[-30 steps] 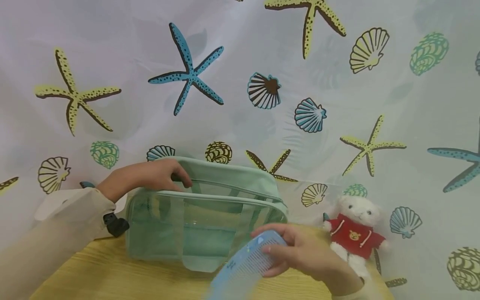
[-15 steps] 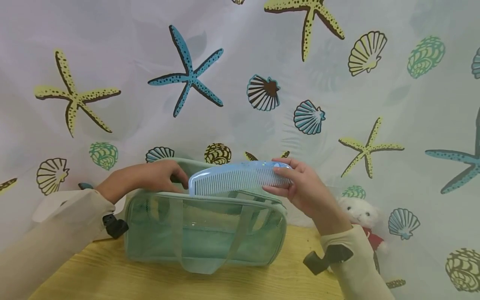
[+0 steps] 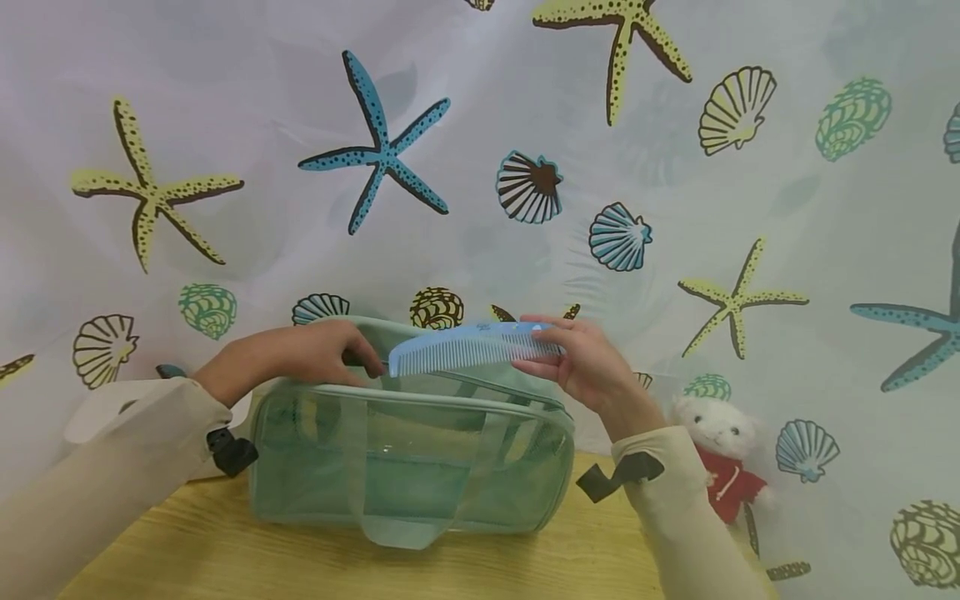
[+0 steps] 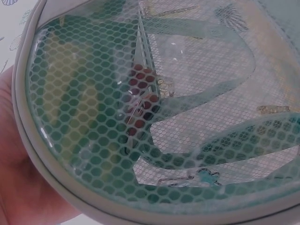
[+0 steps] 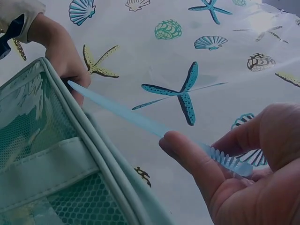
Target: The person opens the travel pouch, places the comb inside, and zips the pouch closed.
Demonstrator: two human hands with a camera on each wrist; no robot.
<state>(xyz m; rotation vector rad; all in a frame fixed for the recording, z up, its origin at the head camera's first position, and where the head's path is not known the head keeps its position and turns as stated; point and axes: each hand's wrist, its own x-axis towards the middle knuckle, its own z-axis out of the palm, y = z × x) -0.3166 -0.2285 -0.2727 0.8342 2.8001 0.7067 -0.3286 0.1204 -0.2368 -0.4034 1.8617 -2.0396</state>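
A pale green see-through toiletry bag (image 3: 307,487) stands on the table with its zipped top open and a strap handle on its front. At the top left end my left hand (image 3: 318,350) grips the bag's edge, fingers curled into the opening; reddish fingertips (image 4: 140,79) show dimly through the mesh in the left wrist view. My right hand (image 3: 588,362) pinches a light blue comb (image 3: 442,350) by its right end. The comb lies nearly level over the opening, teeth facing down. Its free tip comes near my left fingers. In the right wrist view the comb (image 5: 122,112) appears edge-on.
A white teddy bear (image 3: 723,454) in a red hoodie sits right of the bag, partly behind my right sleeve. Behind everything hangs a white curtain (image 3: 480,108) printed with starfish and shells. The wooden table (image 3: 300,562) extends in front of the bag.
My right hand has raised the comb from before the bag to above its opening, turning it level. Lately it has shifted slightly left and farther back. My left hand stays put.
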